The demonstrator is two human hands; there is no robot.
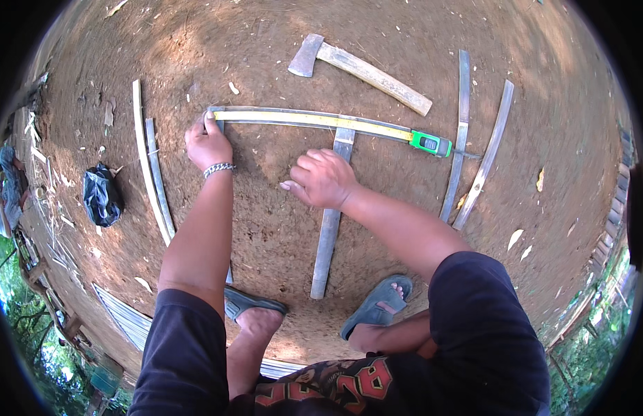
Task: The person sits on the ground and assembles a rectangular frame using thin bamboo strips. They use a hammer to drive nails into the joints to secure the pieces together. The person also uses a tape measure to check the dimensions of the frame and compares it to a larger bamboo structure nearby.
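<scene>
My left hand (210, 143), wearing a chain bracelet, pinches the free end of a yellow tape measure blade (300, 120) with the thumb on top. The blade stretches right along a thin wooden slat (300, 111) to its green case (431, 143), which rests at the slat's right end. My right hand (323, 178) is curled, its thumb pointing left, above an upright middle slat (327, 239) whose far end meets the tape-covered one. Its palm side is hidden, so anything inside cannot be seen. Another slat (229, 274) runs mostly beneath my left forearm.
An axe (370, 75) with a wooden handle lies beyond the tape. Two slats (463, 104) (489, 156) are on the right, and two more (142, 142) (155, 163) on the left. A black plastic bag (102, 195) sits at far left. My sandalled feet (380, 305) are near.
</scene>
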